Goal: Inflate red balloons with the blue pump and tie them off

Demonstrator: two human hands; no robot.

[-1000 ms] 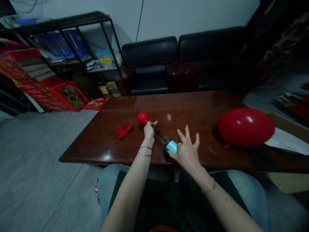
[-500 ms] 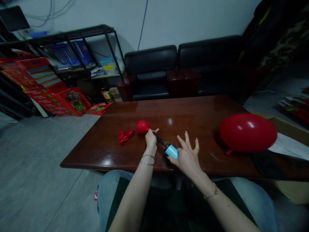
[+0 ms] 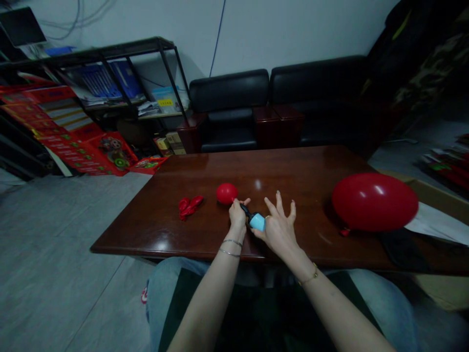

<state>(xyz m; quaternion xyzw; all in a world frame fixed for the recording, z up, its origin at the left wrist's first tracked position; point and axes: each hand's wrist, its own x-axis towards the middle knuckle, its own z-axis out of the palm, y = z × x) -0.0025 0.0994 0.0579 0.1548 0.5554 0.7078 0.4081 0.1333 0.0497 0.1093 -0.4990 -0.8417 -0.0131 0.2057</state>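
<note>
Head view: left hand seemingly pinches a round, glossy balloon; right hand holds a smooth blue pump.

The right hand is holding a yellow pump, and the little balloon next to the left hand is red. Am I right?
Nearly! The pump isn't yellow: the head view shows its body is light blue. The right hand does hold it, and the little balloon next to the left hand is red.

The glossy dark-brown wooden table carries limp red balloons at its left and 1 large inflated red balloon at its right, beside a dim, flat black item.
</note>
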